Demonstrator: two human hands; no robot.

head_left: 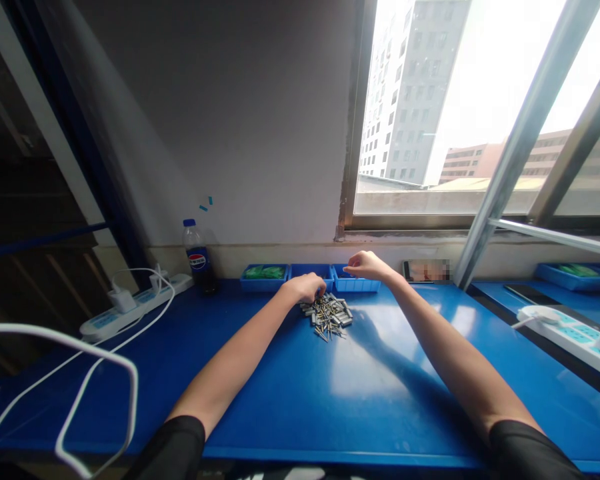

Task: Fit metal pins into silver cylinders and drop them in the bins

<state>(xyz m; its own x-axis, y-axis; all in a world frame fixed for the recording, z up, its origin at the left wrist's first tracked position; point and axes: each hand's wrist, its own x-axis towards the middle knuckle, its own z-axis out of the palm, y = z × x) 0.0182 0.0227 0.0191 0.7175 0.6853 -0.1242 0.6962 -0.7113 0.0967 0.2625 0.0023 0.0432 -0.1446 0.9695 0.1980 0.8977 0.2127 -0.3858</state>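
Note:
On the blue table lies a pile of small metal pieces (pixel 330 313), some thin and pointed with a brass tint, others short grey cylinders. At the pile's back left edge is my left hand (pixel 306 288), its fingers curled down and closed. Whatever they may pinch is too small to make out. My right hand (pixel 369 265) hovers over the right blue bin (pixel 357 285), fingertips drawn together; anything between them cannot be made out. Beside it stands the middle blue bin (pixel 310 269), partly behind my left hand. The left blue bin (pixel 264 285) contains green packets (pixel 265 272).
A cola bottle (pixel 197 257) stands left of the bins against the wall. A power strip (pixel 135 310) with white cables (pixel 130 380) runs along the left. Behind my right forearm a phone (pixel 427 271) leans on the wall. Another power strip (pixel 575 333) lies right.

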